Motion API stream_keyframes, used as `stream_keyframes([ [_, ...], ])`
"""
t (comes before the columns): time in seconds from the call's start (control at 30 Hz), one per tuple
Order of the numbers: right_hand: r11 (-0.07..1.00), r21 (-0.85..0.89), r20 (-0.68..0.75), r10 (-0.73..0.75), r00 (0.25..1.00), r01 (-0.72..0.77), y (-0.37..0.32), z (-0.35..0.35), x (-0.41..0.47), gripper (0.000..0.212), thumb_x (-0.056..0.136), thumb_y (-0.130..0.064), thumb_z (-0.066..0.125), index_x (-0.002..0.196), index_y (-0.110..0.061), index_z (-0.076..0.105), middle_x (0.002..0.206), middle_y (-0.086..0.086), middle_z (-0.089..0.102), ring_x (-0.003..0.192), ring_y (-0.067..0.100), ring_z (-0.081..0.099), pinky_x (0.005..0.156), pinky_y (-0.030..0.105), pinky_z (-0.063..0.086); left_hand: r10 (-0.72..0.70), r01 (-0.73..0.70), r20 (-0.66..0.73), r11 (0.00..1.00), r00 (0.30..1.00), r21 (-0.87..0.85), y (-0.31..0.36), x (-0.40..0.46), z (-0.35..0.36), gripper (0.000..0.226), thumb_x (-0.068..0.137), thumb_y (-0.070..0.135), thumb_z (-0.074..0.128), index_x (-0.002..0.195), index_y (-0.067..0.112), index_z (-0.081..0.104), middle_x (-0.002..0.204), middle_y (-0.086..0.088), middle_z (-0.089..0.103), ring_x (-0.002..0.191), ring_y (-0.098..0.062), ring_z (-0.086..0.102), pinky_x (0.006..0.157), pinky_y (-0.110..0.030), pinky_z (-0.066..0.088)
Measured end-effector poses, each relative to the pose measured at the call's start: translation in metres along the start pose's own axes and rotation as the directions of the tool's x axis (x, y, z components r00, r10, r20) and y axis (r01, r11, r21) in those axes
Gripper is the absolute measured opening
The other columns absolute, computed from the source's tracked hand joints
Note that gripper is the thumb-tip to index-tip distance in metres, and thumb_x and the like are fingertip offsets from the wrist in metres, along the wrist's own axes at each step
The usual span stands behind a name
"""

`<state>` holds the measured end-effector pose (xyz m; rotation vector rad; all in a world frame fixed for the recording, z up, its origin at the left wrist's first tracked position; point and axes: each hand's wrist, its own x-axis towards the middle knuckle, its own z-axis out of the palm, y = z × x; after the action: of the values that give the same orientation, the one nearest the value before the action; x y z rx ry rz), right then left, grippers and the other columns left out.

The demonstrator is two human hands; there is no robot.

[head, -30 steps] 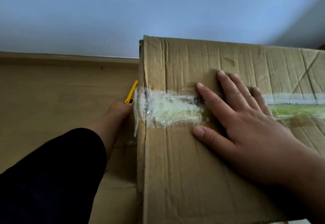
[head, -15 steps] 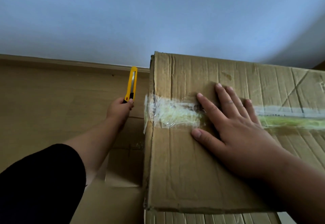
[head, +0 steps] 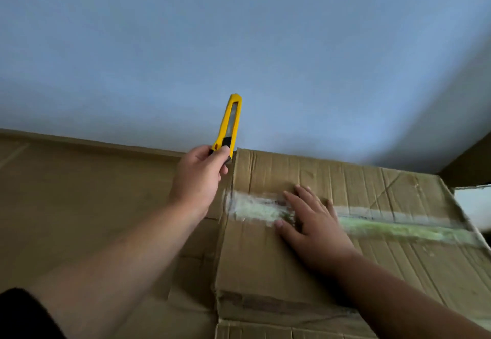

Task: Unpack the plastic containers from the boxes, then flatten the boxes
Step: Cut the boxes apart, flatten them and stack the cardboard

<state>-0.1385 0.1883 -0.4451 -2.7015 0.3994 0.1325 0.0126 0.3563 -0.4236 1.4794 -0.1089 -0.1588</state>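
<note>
Now your knife sits just off the box's left end, with the tape strip lying toward 3 o'clock.

Your left hand (head: 198, 176) pinches the yellow plastic knife (head: 229, 126), upright, pointing to 12 o'clock. Your right hand (head: 313, 221) lies flat, fingers straight, on the creased cardboard box (head: 265, 259), still sealed. The crinkled clear tape (head: 255, 207) runs 9 to 3 across the lid; your left hand is nearer its wrapped end.

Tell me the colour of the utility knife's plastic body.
Yellow, with a black slider: the utility knife, seen in the head view.

Two boxes (head: 332, 259), one yellow knife (head: 229, 126)
</note>
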Motion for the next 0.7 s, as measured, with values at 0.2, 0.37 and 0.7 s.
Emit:
stream_keyframes([
  [0.2,0.519,0.854,-0.168,0.219,0.961,0.031,0.011,-0.024,-0.028,0.022,0.1,-0.042,0.054,0.117,-0.038,0.066,0.121,-0.012,0.069,0.119,0.003,0.06,0.109,0.038,0.045,-0.073,0.046,0.216,0.991,0.974,0.126,0.017,-0.093,0.067,0.023,0.091,0.029,0.067,0.072,0.017,0.072,0.061,0.0,0.065,0.054,-0.013,0.05,0.054,-0.027,0.036],
  [0.37,0.173,0.985,-0.043,0.163,0.986,0.015,0.05,-0.057,-0.072,0.035,0.096,-0.033,0.055,0.107,-0.004,0.07,0.104,0.023,0.07,0.095,0.03,0.069,0.085,0.047,0.056,-0.223,0.178,0.368,0.972,0.903,0.151,0.005,-0.158,0.137,0.027,0.093,0.021,0.063,0.067,0.02,0.071,0.06,-0.013,0.048,0.049,-0.016,0.041,0.046,-0.027,0.031],
  [0.7,0.068,0.995,0.052,0.298,0.953,-0.076,0.155,-0.061,-0.139,0.018,0.103,-0.006,0.048,0.107,0.002,0.064,0.09,0.018,0.069,0.08,0.027,0.067,0.08,0.041,0.057,-0.302,0.06,0.618,0.923,0.726,0.381,-0.011,-0.204,0.203,0.031,0.095,0.029,0.058,0.079,0.006,0.07,0.072,0.001,0.071,0.068,-0.004,0.067,0.055,-0.028,0.051],
])
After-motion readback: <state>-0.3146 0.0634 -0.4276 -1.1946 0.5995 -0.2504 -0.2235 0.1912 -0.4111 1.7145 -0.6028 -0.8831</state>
